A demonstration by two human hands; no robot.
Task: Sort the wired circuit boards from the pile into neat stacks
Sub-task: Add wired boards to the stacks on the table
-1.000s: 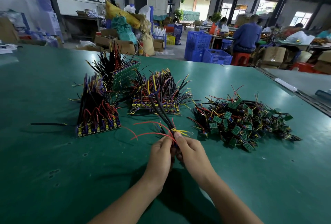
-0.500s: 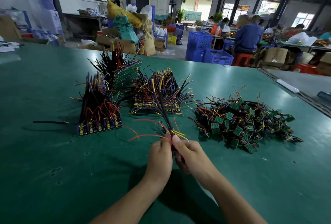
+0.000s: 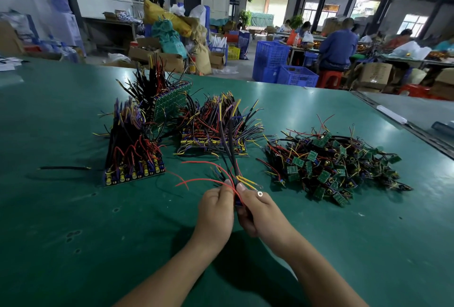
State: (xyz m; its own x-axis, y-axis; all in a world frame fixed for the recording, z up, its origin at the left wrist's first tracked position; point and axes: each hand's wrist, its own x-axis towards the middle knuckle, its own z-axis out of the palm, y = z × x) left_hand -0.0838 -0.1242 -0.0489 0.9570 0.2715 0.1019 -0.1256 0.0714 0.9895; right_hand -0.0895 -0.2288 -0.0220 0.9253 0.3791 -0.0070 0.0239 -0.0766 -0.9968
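My left hand (image 3: 216, 211) and my right hand (image 3: 258, 211) meet above the green table (image 3: 73, 233), both gripping a small bunch of wired circuit boards (image 3: 233, 174). Its black, red and yellow wires fan upward; the boards themselves are hidden between my fingers. A loose pile of small green boards (image 3: 334, 161) lies to the right. Three neat stacks stand behind: one at the left (image 3: 132, 149), one leaning at the back (image 3: 169, 103), one in the middle (image 3: 216, 130).
A single black wire (image 3: 63, 168) lies on the table at the left. A white tube (image 3: 390, 115) lies by the table's right edge. Beyond the table are blue crates (image 3: 282, 66), cardboard boxes and seated people at other benches.
My two hands, with the bunch of boards in them, have stayed almost in place, drifting slightly away from me. The piles and stacks have not moved.
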